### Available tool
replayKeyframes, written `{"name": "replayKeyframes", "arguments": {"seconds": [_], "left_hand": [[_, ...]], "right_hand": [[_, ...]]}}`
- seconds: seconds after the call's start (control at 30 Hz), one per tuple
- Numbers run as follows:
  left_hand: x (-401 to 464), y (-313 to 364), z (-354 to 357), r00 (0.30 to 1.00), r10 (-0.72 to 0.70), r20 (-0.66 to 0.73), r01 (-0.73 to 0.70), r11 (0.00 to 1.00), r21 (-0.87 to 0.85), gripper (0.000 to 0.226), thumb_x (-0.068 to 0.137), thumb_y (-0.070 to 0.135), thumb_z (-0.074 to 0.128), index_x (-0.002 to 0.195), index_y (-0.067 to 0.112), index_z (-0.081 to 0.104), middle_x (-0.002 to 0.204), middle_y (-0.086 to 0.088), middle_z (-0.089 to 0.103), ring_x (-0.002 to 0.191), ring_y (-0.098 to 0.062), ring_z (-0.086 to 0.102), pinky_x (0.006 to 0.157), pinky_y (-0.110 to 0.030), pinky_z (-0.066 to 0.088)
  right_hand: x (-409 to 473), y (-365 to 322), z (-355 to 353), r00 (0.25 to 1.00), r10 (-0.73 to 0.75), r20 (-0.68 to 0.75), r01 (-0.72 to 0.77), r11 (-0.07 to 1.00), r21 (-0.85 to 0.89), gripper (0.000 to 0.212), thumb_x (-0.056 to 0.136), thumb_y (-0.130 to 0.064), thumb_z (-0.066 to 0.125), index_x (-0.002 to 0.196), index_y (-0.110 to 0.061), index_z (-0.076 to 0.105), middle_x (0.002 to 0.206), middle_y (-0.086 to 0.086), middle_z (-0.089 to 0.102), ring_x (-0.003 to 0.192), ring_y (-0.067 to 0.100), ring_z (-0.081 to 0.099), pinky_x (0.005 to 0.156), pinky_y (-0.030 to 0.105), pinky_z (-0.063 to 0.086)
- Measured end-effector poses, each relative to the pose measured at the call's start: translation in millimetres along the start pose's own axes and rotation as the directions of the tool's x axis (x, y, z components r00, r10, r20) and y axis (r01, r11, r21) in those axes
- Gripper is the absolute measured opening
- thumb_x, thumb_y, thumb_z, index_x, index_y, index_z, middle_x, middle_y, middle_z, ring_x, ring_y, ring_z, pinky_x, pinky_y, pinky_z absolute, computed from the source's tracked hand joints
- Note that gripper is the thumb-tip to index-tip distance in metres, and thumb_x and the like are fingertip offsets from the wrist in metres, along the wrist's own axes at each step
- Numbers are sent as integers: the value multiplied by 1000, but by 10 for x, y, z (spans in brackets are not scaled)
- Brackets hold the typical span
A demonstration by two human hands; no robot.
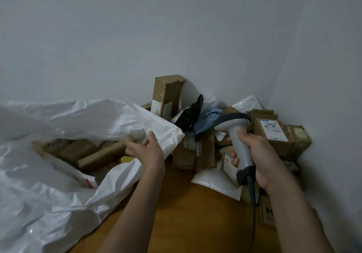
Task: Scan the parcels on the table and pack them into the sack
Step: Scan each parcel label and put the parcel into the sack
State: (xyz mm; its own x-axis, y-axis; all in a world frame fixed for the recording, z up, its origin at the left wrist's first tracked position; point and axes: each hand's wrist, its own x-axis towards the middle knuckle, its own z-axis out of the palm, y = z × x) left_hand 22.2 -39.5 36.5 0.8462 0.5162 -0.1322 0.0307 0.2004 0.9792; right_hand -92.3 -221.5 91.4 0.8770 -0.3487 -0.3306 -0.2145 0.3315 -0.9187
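My right hand (260, 155) has a closed grip around the handle of the grey barcode scanner (238, 135), fingers wrapped round the front and thumb up along the side. The scanner's dark-rimmed head points left and away from me, over the heap of parcels (203, 149), and its dark cable (252, 198) drops from the base of the handle toward the tabletop (186, 213).

My left hand (146, 148) reaches forward at the mouth of the white sack (58, 184). Its grip is loose: the fingers are half curled around a small pale parcel (139, 134) at the sack's edge, but I cannot tell whether they actually clamp it or only touch it.

The sack lies crumpled across the left side of the tabletop, its mouth open toward the right. Inside it several brown cardboard boxes (82, 151) are visible, with something yellow (125, 159) just below my left hand.

The unpacked parcels are piled in the corner where the two walls meet, between and beyond my hands. A tall brown box (166, 94) stands upright against the wall; beside it lie a black plastic bag (191, 114) and a pale blue bag (207, 120). A labelled box (274, 133) sits to the right of the scanner, and a flat white mailer (215, 182) rests on the tabletop under my right hand.
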Motion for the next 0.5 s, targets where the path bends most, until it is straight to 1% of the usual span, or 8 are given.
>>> {"name": "replayKeyframes", "arguments": {"seconds": [0.1, 0.13, 0.2, 0.27, 0.33, 0.4, 0.47, 0.5], "left_hand": [[-129, -144, 151, 978, 89, 188, -100, 994, 46, 40, 98, 8, 52, 135, 21, 43, 119, -3, 54, 94, -18, 68, 65, -17, 54], [-168, -207, 206, 958, 110, 264, -145, 982, 117, 31, 99, 8, 51, 126, 22, 49, 110, 0, 58, 88, -18, 68, 63, -18, 55], [-217, -371, 326, 894, 109, 434, -234, 941, 246, 20, 99, 11, 52, 113, 24, 55, 101, 2, 61, 87, -18, 67, 69, -27, 58], [-260, -535, 458, 814, 14, 581, -266, 898, 351, 15, 98, 12, 54, 108, 23, 58, 99, 2, 62, 89, -16, 65, 78, -35, 59], [-286, -716, 595, 730, -129, 671, -282, 837, 468, 13, 97, 14, 56, 107, 20, 60, 98, 3, 61, 90, -15, 63, 80, -32, 57], [-330, -882, 732, 644, -263, 718, -297, 779, 552, 12, 96, 16, 58, 108, 18, 59, 100, 1, 61, 91, -15, 60, 79, -30, 55], [-359, -1048, 862, 554, -352, 754, -325, 742, 586, 25, 94, 22, 63, 117, 17, 54, 115, -4, 60, 97, -16, 59, 85, -34, 54], [-360, -1138, 929, 501, -366, 784, -382, 720, 580, 42, 92, 23, 66, 130, 16, 49, 127, -5, 56, 107, -18, 57, 90, -34, 51]], "right_hand": [[104, 15, -98, 997, 15, -80, -12, 999, 39, 36, 99, -36, 52, 109, -3, 60, 68, 10, 53, 51, 16, 50, 46, 26, 43], [138, 19, -137, 994, 21, -104, -16, 999, 50, 36, 99, -37, 52, 110, -3, 59, 69, 10, 53, 50, 15, 51, 45, 26, 43], [213, 28, -229, 989, 23, -147, -14, 998, 62, 37, 98, -37, 53, 113, -3, 59, 71, 11, 53, 51, 15, 51, 44, 26, 44], [292, 40, -330, 983, 19, -183, -8, 998, 58, 38, 98, -37, 52, 113, -3, 59, 70, 11, 54, 52, 16, 51, 46, 27, 43], [372, 50, -439, 976, 21, -217, -7, 998, 64, 37, 98, -38, 53, 111, -4, 59, 69, 10, 55, 52, 16, 51, 47, 28, 43], [455, 62, -554, 967, 36, -252, -15, 996, 84, 35, 97, -39, 54, 108, -6, 59, 75, 11, 54, 54, 17, 51, 48, 29, 43], [534, 69, -665, 958, 46, -282, -17, 994, 106, 33, 97, -38, 54, 104, -7, 59, 77, 12, 54, 56, 18, 51, 48, 30, 43], [575, 73, -723, 954, 47, -294, -15, 994, 112, 32, 98, -37, 54, 104, -7, 59, 76, 12, 54, 56, 18, 52, 49, 30, 43]]}}
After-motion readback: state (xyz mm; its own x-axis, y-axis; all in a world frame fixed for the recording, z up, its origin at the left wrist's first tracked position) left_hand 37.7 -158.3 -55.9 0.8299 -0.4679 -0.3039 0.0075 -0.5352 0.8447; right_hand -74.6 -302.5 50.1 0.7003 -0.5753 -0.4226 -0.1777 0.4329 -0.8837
